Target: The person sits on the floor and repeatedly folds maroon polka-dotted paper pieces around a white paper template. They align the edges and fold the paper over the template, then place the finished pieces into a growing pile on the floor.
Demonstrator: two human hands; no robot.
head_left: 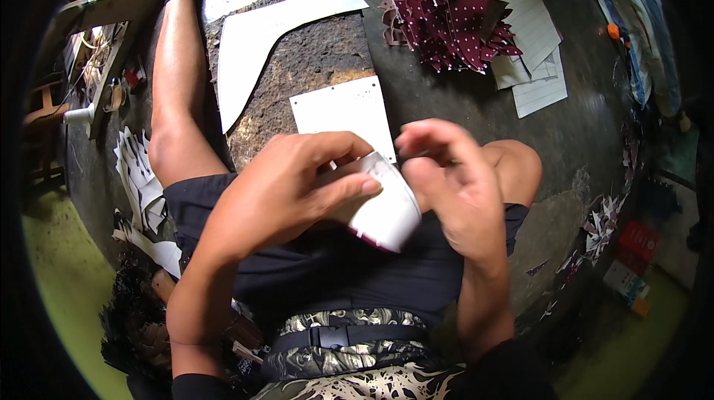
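My left hand and my right hand meet over my lap, both gripping a small white curved piece with a maroon edge. The left thumb and fingers wrap its left side. On its right side the right thumb presses against it, with the fingers curled above. A white rectangular sheet lies just beyond the hands on a rough brown slab.
A large white curved pattern piece rests on the slab. Maroon polka-dot pieces are piled at the back, beside lined white sheets. My bare left leg stretches forward. White cut shapes and dark scraps lie at left; scraps litter the right floor.
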